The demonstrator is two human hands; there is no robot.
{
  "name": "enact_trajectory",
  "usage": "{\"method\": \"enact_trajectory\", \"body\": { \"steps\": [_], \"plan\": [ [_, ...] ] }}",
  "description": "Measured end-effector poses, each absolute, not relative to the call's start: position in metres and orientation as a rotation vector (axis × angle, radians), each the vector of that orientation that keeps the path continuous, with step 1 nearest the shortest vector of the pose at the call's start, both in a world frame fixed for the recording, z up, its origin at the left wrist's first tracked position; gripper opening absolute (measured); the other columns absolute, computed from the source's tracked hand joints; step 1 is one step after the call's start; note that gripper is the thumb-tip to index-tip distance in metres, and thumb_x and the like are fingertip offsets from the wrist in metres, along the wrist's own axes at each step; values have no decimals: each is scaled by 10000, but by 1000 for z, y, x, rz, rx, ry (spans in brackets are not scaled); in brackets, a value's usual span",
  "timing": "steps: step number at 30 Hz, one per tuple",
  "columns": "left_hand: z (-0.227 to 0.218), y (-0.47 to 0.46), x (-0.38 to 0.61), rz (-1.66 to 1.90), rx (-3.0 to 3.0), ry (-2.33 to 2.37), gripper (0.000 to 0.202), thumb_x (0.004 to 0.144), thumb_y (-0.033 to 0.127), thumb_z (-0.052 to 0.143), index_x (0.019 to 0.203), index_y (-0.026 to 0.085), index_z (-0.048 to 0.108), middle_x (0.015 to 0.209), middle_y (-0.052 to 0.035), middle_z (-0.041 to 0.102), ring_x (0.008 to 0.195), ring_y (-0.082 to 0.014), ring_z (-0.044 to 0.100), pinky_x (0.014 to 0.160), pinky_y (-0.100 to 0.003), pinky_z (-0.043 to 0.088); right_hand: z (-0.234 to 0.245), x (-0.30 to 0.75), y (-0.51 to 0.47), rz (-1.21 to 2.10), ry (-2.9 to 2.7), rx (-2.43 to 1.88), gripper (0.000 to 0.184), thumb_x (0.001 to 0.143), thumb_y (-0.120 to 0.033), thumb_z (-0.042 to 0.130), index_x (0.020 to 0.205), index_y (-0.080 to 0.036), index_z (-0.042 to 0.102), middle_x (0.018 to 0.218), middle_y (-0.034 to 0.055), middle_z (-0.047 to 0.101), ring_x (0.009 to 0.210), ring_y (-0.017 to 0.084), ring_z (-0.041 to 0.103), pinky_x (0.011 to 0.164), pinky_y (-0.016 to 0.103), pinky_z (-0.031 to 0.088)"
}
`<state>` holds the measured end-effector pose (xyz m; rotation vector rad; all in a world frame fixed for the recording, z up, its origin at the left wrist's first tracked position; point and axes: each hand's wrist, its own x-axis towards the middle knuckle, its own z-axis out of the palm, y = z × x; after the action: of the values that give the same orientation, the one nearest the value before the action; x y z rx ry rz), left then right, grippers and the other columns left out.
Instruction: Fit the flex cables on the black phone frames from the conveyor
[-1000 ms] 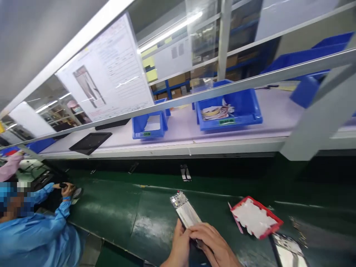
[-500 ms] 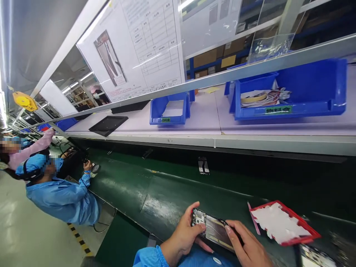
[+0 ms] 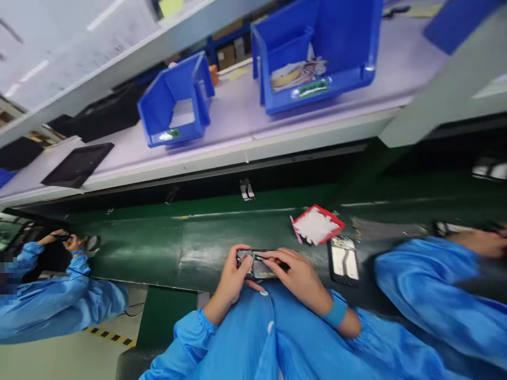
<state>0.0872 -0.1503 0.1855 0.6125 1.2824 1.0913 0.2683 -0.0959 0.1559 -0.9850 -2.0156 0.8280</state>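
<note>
An opened phone (image 3: 261, 271) with its circuit board and inner face showing lies level above my lap. My left hand (image 3: 233, 274) is closed around its left end, thumb over the board. The fingers of my right hand (image 3: 297, 272) pinch a dark flex cable (image 3: 260, 258) over the phone, near the board; part of the cable is hidden by the fingers. To the right on the bench lies another opened phone (image 3: 344, 261), with a black cable across its pale battery. Beyond it sits a red tray (image 3: 341, 226) with white pieces, and pink tweezers (image 3: 295, 230) lie at its left edge.
The green bench (image 3: 214, 237) runs across in front of me. Blue bins (image 3: 178, 97) stand on the shelf (image 3: 233, 124) above it. Another phone part (image 3: 247, 190) lies at the back. Co-workers' blue sleeves (image 3: 431, 269) are close on my right and farther off left.
My view has swung right and downward, bringing the neighbour on the right into sight. My right hand has shifted from the phone's right end toward the board. The left hand keeps hold of the phone.
</note>
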Motion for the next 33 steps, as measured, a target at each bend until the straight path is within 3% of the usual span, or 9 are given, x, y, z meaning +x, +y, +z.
{"method": "enact_trajectory", "body": {
  "steps": [3,8,12,15,22,33],
  "plan": [
    [186,-147,90,1112,715,1371,658,770,514,847,1252,232,501,997,-25,588,730,-170,649,431,-261,608,165,267,-98,726,-2063,-922,226,1089,-246,515,1037,-212,732,929,60,734,856,228,682,765,374,532],
    [185,-148,95,1167,719,1421,591,810,478,809,1254,229,509,918,-1,579,608,-140,624,388,-251,576,178,268,-105,498,-2168,-875,181,1076,-198,533,1108,-162,707,1030,107,739,919,257,648,793,414,508],
    [189,-151,94,1162,768,1383,682,781,442,850,1338,238,513,1002,-24,623,647,-150,663,445,-280,622,184,269,-107,437,-2092,-875,169,1058,-168,560,1079,-180,728,1011,85,762,882,230,659,762,393,489],
    [192,-153,95,1152,807,1380,636,774,440,860,1283,224,545,1077,-53,644,696,-172,698,487,-308,652,187,270,-106,379,-2076,-882,148,1052,-154,585,1060,-180,731,998,67,775,866,218,669,745,392,469],
    [192,-155,96,1172,795,1399,519,827,483,814,1190,212,562,1003,-41,646,609,-168,706,477,-310,646,189,271,-109,356,-2110,-890,152,1045,-154,609,1076,-194,752,977,63,774,867,221,662,762,389,462],
    [196,-156,97,1203,758,1395,523,792,481,848,1153,202,592,955,-43,689,673,-200,729,471,-303,634,192,270,-111,344,-2098,-876,126,1047,-146,616,1056,-198,731,957,52,775,835,216,654,739,383,446]
  ]
}}
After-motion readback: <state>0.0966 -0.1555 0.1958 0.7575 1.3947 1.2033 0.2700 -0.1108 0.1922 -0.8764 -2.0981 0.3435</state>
